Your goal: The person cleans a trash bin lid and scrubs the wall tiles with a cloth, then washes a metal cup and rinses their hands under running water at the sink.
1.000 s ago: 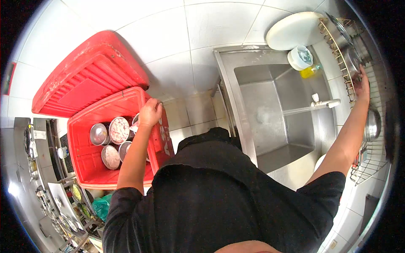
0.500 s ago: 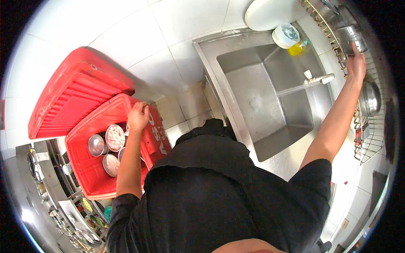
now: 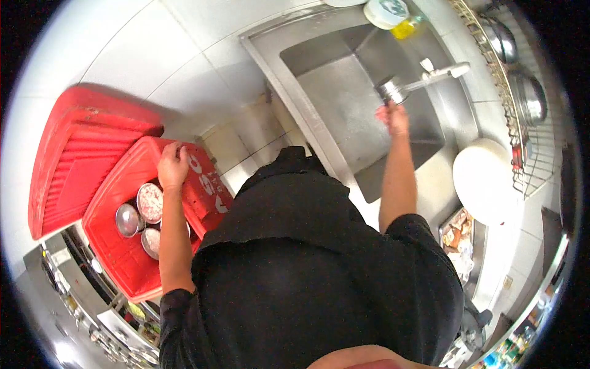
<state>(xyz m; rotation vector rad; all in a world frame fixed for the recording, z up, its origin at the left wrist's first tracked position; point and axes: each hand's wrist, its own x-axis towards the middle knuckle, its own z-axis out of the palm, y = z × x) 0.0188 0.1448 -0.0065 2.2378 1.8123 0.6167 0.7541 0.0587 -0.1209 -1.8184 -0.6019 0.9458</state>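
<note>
My right hand (image 3: 396, 118) grips a small shiny metal cup (image 3: 391, 91) over the sink, its fingers closed around the near side. The cup is at the end of the water stream from the white faucet (image 3: 452, 70). A reddish patch beside these fingers is too blurred to name. My left hand (image 3: 174, 166) holds the rim of a red cooler (image 3: 104, 234) with bent fingers. Inside the cooler, left of my forearm, are a metal bowl (image 3: 128, 220) and round containers of pale pink, frosty-looking food (image 3: 150, 203).
The red lid (image 3: 86, 166) leans against the tiled wall behind the cooler. By the metal sink (image 3: 344, 144) stand a white tub (image 3: 386, 13) and a yellow bottle (image 3: 405, 27). A wire rack (image 3: 533, 163) holds metal bowls at right, near a round white board (image 3: 482, 181) and a food tray (image 3: 458, 240).
My right hand has brought the metal cup from the wire rack down into the sink, under the faucet. My left hand stays on the cooler's rim. The view has shifted to the right.
</note>
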